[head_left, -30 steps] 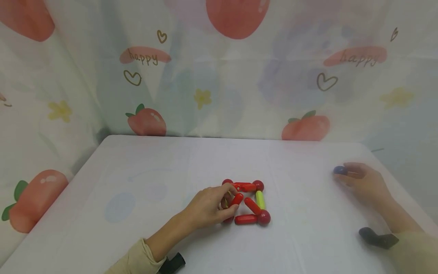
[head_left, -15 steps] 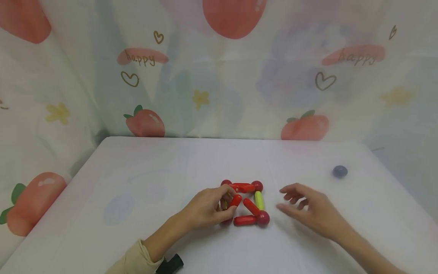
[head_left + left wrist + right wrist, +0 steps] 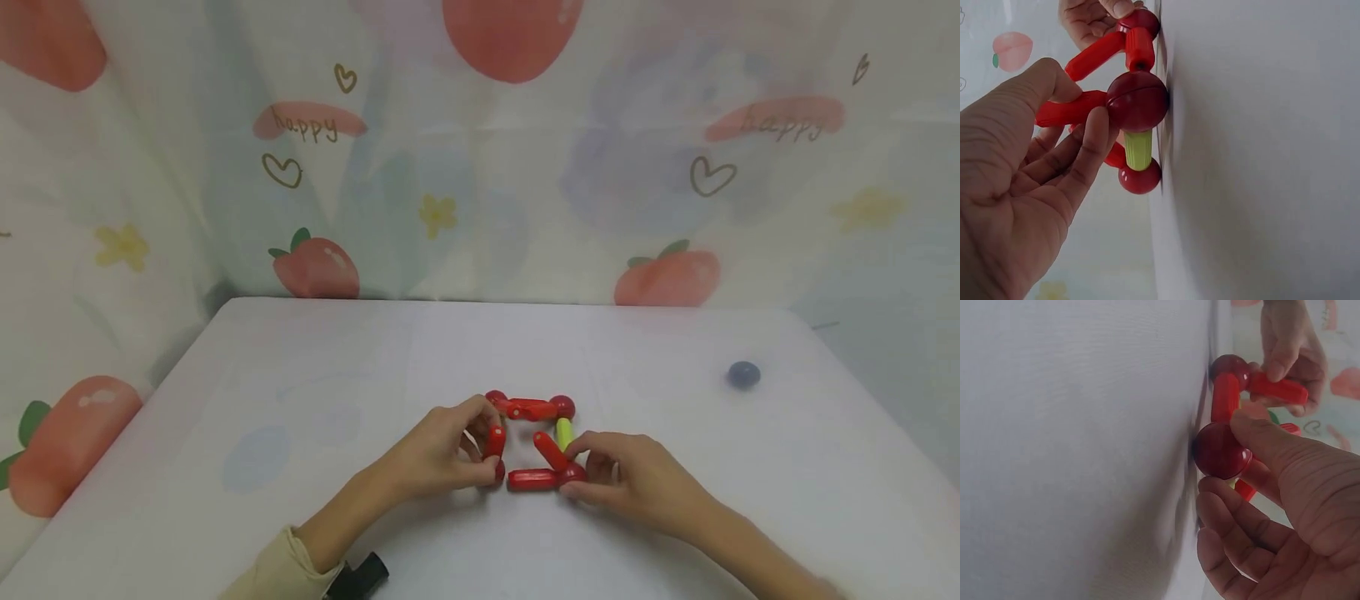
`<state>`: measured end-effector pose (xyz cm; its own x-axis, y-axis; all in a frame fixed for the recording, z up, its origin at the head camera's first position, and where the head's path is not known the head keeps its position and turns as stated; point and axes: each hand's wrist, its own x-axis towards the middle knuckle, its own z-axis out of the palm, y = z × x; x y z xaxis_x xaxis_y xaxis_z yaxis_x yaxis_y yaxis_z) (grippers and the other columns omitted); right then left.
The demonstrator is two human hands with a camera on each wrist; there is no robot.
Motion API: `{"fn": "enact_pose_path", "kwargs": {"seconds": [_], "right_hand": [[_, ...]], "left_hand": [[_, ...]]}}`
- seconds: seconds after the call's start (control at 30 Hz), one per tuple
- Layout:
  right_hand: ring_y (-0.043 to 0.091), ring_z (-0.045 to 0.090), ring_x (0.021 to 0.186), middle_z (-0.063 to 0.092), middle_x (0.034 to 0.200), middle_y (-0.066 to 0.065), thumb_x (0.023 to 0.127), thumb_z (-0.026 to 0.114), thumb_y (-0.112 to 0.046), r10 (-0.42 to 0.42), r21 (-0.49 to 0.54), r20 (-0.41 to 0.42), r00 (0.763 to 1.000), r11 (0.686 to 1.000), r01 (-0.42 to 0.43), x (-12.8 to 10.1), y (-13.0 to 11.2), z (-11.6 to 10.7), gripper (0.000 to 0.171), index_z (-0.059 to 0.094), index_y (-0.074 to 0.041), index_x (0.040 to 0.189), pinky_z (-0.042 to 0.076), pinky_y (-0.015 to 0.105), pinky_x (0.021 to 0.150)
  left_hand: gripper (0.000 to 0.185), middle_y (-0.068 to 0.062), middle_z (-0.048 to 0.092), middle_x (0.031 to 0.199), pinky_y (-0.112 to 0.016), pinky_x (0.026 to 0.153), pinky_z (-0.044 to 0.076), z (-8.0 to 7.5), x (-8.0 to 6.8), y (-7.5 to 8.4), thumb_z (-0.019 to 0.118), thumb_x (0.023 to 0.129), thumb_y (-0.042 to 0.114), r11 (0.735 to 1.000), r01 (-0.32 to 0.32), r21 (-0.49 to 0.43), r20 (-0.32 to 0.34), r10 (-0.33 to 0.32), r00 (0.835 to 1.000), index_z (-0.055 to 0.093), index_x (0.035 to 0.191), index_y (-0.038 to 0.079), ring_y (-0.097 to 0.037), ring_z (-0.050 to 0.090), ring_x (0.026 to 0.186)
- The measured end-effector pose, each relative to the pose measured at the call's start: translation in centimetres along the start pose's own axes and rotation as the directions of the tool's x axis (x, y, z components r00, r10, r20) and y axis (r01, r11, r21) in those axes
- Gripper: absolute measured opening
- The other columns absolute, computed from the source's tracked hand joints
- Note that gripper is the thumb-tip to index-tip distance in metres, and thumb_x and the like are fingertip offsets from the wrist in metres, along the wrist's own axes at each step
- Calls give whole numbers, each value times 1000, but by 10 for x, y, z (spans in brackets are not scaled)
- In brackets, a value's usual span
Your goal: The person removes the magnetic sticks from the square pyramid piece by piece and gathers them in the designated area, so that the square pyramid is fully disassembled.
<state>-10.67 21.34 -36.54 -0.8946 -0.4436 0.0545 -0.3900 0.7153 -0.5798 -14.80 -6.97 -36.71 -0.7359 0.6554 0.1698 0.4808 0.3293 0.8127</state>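
A four-cornered frame of dark red balls joined by red and yellow-green rods stands on the white table. At its near left corner my left hand (image 3: 450,446) pinches an upward-slanting red rod (image 3: 1072,108), one finger touching the ball (image 3: 1138,102) below it. My right hand (image 3: 637,479) pinches the near right ball (image 3: 1221,450) between thumb and fingers. Between these balls lies a red rod (image 3: 532,480). Another red rod (image 3: 551,451) leans up from the right ball. The yellow-green rod (image 3: 564,432) on the right side is partly hidden by my right hand.
A blue ball (image 3: 744,375) lies alone at the right of the white table (image 3: 315,358). A printed curtain (image 3: 495,183) hangs behind the table. A black wrist device (image 3: 360,575) sits at my left sleeve.
My right hand has let go of the blue ball at the right and moved left to the near right ball of the frame. The rod in my left hand has shifted left and stands more upright.
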Motion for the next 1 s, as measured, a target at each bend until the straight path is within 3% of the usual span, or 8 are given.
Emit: {"fn": "enact_pose_path", "kwargs": {"seconds": [0.23,0.4,0.53,0.63,0.83,1.0], "right_hand": [[1,51,67,57,72,-17,84,84,-40,28,15,18,999,999,-28,2,0,0,31,70,-26,107,46,21,60],[1,50,66,56,71,-17,84,84,-39,29,10,16,999,1000,-29,2,0,0,30,70,-26,106,46,21,60],[1,51,66,56,71,-17,83,84,-38,34,10,13,999,999,-34,1,1,1,30,69,-26,106,45,21,60],[1,51,66,56,72,-17,84,84,-39,28,16,12,1000,999,-28,1,2,2,30,69,-26,107,46,21,60],[1,51,66,56,72,-17,84,84,-39,8,10,-3,1000,1000,-8,2,1,2,30,69,-26,107,46,21,60],[1,52,66,56,73,-17,84,84,-39,12,24,3,1000,1000,-12,2,2,3,30,69,-27,107,46,21,60]], "left_hand": [[33,3,69,95,-24,80,59,-14,-9,-11,77,84,-2,998,38,-41,7,-38,999,56,105,11,-9,67,91],[28,10,68,90,-22,81,55,-20,-14,-21,79,83,1,996,47,79,42,-50,998,59,96,16,-6,63,87],[25,8,70,92,-22,82,55,-19,-14,-25,79,84,2,991,36,130,77,-46,996,64,103,11,-4,62,86],[26,6,71,91,-22,80,55,-18,-13,-24,79,85,4,983,46,176,74,-60,995,66,108,8,-4,62,84],[18,8,66,83,-22,67,52,-17,-10,-18,77,88,10,948,105,300,55,-127,990,70,104,13,-9,58,76],[19,8,62,78,-21,63,50,-16,-11,-17,76,88,13,929,136,345,47,-162,986,68,105,16,-9,56,73]]}}
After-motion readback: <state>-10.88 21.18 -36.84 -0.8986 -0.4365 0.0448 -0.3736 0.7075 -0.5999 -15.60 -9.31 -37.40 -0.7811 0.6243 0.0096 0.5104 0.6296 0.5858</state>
